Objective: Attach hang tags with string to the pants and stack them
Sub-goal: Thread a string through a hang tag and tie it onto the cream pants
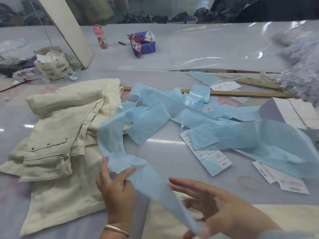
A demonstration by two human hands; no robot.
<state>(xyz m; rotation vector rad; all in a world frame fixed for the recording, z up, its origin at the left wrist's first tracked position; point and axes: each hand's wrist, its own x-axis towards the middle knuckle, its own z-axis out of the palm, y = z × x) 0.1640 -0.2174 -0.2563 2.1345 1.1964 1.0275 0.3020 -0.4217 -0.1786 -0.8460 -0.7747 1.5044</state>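
Cream pants [57, 135] lie in a rumpled pile at the left of the table. A long light-blue paper strip [148, 183] runs from a tangle of blue strips [172, 111] down toward me. My left hand [115, 185] pinches this strip between thumb and fingers near the pants. My right hand [212, 202] hovers beside the strip's lower end with fingers spread, blurred; whether it touches the strip I cannot tell. White hang tags [205, 152] lie scattered among the blue strips. Another cream garment [284, 216] lies at the near edge.
A rubber band [250, 182] and larger white tags [283, 180] lie at right. A wooden ruler [241, 94] crosses behind the strips. A white box [293, 111], a bag of tags [53, 64], a pink bottle [101, 37] and a purple box [145, 44] stand farther back.
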